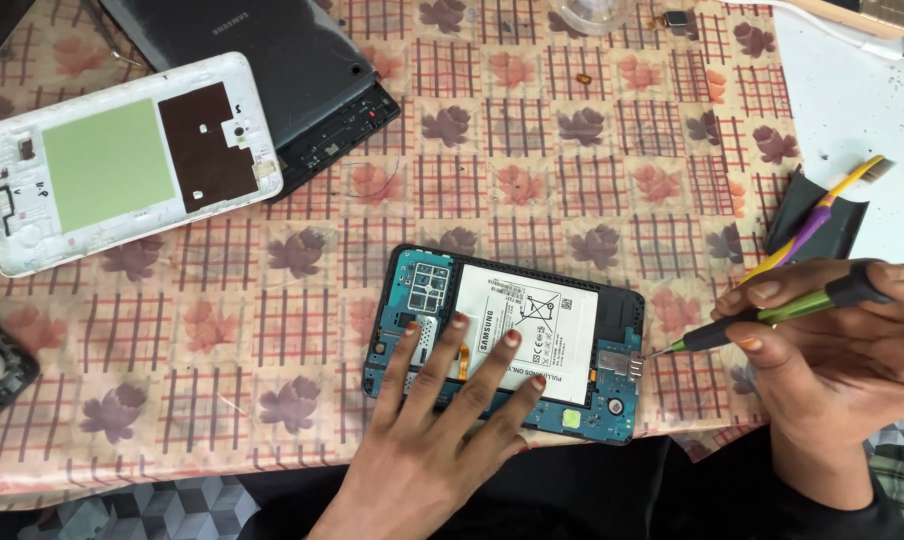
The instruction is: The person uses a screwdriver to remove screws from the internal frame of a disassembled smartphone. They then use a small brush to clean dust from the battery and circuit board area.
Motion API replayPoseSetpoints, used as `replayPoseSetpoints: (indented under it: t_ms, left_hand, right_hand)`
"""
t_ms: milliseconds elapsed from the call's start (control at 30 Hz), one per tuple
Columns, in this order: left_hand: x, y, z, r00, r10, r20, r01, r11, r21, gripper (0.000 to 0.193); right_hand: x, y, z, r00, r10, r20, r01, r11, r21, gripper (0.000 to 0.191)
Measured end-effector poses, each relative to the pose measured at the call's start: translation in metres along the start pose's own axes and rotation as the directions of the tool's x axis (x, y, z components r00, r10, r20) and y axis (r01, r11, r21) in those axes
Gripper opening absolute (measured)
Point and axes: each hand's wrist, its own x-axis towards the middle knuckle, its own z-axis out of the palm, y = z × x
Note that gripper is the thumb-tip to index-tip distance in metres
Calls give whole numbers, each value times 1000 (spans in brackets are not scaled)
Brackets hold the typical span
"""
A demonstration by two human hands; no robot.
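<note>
While the left hand [442, 410] is lying spread, fingers flat across the white battery [532, 325] and the blue circuit board [417, 300] to steady them, the right hand [822, 360] is pinching a green-and-black screwdriver [772, 315] between thumb and fingers, its tip touching the metal part at the board's right end. The opened tablet [507, 340] is resting near the front edge of the desk [572, 160], a little right of the middle, on the checked leaf-pattern cloth.

Judging by how things are lying, the opening-up is already done: a white back cover [122, 160] is sitting inside-up toward the desk's rear left corner, partly over a dark grey tablet shell [272, 70], and the internals are fully exposed. The battery is still seated in its place and the board still in its frame, so the work on the inside looks to be at an early or middle stage, with the screwdriver working at the right end of the board. Near the right edge, a purple-and-yellow brush [822, 215] is lying across a black pouch [817, 225], untouched. Whether any screws are already out I cannot tell.
</note>
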Motion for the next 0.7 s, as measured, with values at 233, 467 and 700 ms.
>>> replayPoseSetpoints:
  t_ms: [233, 467, 700]
  left_hand:
    - [-4, -2, 1, 1000, 2, 17, -2, 1000, 2, 43]
    - [-6, -2, 1, 999, 4, 46, -4, 1000, 9, 40]
    - [-5, -4, 1, 997, 20, 80, -21, 1000, 12, 44]
  right_hand:
    - [-9, 5, -6, 999, -8, 43, 9, 1000, -16, 60]
    - [-4, 3, -7, 996, -19, 85, 21, 999, -25, 61]
    - [-3, 3, -5, 997, -19, 71, 19, 1000, 10, 60]
